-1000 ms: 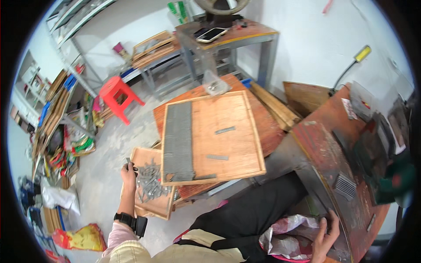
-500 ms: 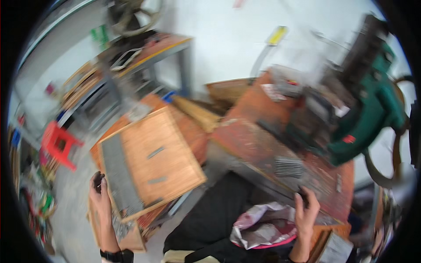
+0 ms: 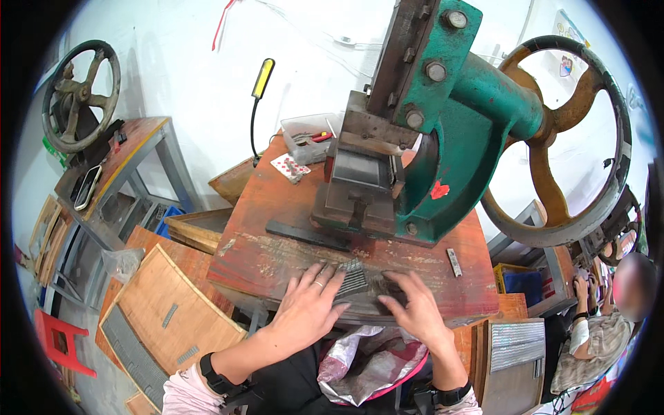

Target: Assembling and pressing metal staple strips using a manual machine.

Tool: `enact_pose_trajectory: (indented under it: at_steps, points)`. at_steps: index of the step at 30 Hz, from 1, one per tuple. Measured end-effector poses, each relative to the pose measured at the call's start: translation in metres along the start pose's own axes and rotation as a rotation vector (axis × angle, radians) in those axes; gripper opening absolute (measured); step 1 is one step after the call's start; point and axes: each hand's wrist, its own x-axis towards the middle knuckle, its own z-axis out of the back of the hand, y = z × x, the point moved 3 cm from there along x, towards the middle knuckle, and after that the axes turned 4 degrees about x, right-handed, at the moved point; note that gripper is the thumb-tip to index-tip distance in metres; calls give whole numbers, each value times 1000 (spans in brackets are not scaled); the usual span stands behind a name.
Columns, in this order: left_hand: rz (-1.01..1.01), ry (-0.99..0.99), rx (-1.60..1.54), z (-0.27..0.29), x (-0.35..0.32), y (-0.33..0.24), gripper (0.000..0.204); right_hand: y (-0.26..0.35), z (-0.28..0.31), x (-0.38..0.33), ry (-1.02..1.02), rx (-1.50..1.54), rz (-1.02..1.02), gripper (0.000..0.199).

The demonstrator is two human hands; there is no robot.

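A small batch of thin grey metal strips (image 3: 354,279) lies side by side near the front edge of the worn red-brown bench (image 3: 259,200). My left hand (image 3: 309,302) rests just left of the strips, its fingers stretched out on the bench top and partly against them. To their right is my right hand (image 3: 415,309), thumb and fingers apart, holding nothing. Behind the strips stands a green hand press (image 3: 460,162) with a metal die block (image 3: 363,169) and a large handwheel (image 3: 536,138). A dark flat bar (image 3: 306,235) lies before the press.
A shallow wooden tray (image 3: 207,315) with rows of grey strips sits at the left. A silvery-pink bag (image 3: 349,377) is open at my lap. Another tray (image 3: 515,346) stands at the right, near a seated person (image 3: 595,346). A clear plastic box (image 3: 301,131) holds tools.
The view has turned right toward the press. My left hand has moved from beside the wooden tray to the strips on the bench; my right hand is now at their other side.
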Motion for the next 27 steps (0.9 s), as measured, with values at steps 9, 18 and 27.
enact_pose_trajectory:
  at_steps: [9,18,27]
  points:
    - [27,68,-53,-11,11,2,51,-14,-8,37,78,167,83,50]
    - [33,100,-138,-11,14,7,52,-31,-24,70,207,0,208,24]
    - [-23,-23,8,-6,21,10,50,-34,-23,61,189,54,192,19]
